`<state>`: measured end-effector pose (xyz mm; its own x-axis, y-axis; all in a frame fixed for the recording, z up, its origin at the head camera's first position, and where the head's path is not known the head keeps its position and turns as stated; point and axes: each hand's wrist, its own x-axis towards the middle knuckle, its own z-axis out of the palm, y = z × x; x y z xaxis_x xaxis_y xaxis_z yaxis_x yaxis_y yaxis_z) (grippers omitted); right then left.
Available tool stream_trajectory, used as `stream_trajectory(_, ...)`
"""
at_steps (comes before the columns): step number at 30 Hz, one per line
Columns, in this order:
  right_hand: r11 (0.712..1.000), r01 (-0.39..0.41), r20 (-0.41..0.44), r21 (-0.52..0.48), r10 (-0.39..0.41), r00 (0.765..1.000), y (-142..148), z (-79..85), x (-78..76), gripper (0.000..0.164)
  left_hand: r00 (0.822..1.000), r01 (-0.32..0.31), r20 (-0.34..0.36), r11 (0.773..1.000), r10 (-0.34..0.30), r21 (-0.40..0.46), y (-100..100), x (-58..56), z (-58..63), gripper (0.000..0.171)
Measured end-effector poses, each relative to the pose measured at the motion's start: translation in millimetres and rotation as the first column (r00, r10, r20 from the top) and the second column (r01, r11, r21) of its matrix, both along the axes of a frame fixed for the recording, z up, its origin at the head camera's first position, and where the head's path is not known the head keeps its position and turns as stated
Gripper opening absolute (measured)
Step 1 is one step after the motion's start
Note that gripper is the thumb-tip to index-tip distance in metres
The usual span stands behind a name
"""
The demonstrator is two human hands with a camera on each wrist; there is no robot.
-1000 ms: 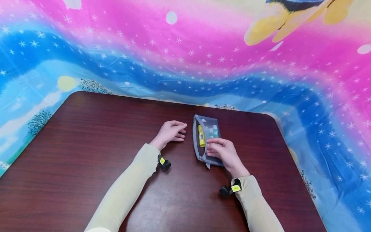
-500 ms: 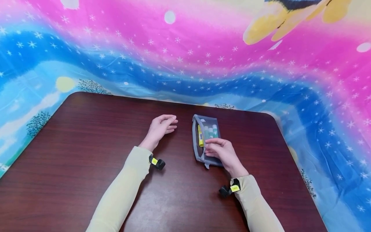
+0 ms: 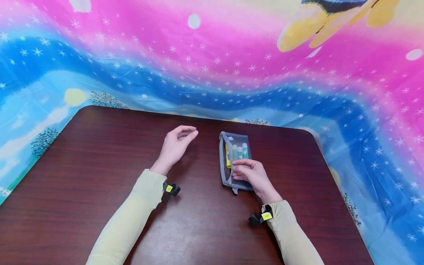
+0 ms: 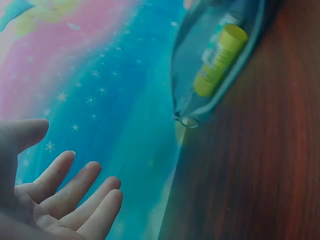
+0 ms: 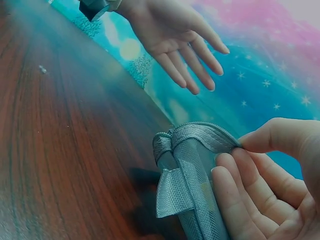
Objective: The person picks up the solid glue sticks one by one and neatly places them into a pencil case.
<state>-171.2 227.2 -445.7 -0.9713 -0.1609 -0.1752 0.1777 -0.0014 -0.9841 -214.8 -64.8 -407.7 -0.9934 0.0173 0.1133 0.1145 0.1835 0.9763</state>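
Note:
A grey mesh zipper pouch (image 3: pixel 223 154) lies on the table with its mouth unzipped toward the left. My right hand (image 3: pixel 252 177) pinches the edge of that mouth between thumb and fingers, as the right wrist view shows. Inside the pouch are a yellow glue stick (image 4: pixel 221 60) and several white-and-green tubes (image 3: pixel 240 151), seen through the mesh. To the left of the pouch, apart from it, my left hand (image 3: pixel 175 145) hovers over the table, holding nothing. Its fingers spread fairly straight in the right wrist view.
The dark wooden table (image 3: pixel 99 176) has rounded far corners. A colourful printed cloth (image 3: pixel 165 55) hangs behind and along its sides. A fabric tab (image 5: pixel 175 194) sticks out at the pouch's near end, and a metal ring (image 4: pixel 189 122) hangs at its far end.
My left hand has moved left and away from the pouch, turning slightly. The right hand keeps its pinch on the pouch edge, and the pouch has barely shifted.

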Motion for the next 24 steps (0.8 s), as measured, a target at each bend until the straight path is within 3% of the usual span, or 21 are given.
stream_trajectory(11,0.997,-0.079,0.001,0.024,0.079,0.997,-2.4,-0.6,2.1,0.038,0.994,0.039,-0.09,0.982,-0.056,-0.183,-4.3,3.9,-2.9,0.04)
stream_trajectory(19,0.989,-0.135,-0.005,0.057,0.136,0.991,-3.3,1.2,4.6,0.039,0.989,0.042,-0.124,0.954,-0.082,-0.297,-10.3,8.3,3.2,0.052)
stream_trajectory(24,0.987,-0.123,-0.036,0.109,0.127,0.991,-4.6,7.8,6.6,0.039,0.985,0.014,-0.154,0.928,-0.076,-0.372,-14.8,7.4,6.3,0.056)
